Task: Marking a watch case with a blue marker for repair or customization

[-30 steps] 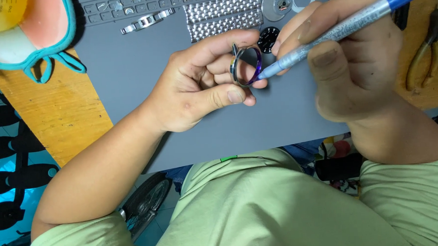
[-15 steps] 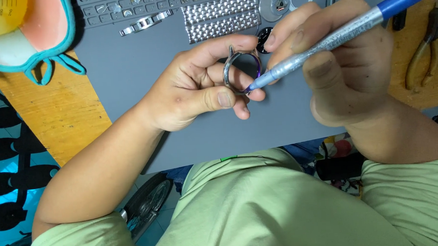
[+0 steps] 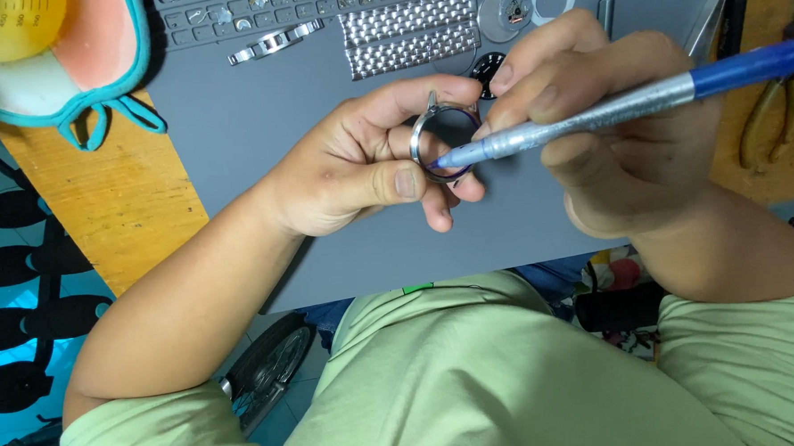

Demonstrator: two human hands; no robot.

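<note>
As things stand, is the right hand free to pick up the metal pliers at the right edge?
Probably not: the right hand is gripping a blue-and-silver pen-like tool, though nothing lies between it and the metal pliers.

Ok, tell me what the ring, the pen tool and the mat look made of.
Ring: polished metal by its silvery glints, in the left hand.
Pen tool: dull silver barrel, perhaps metal, with a blue, likely plastic, end, in the right hand.
Mat: matte grey, probably rubber or silicone.
</note>
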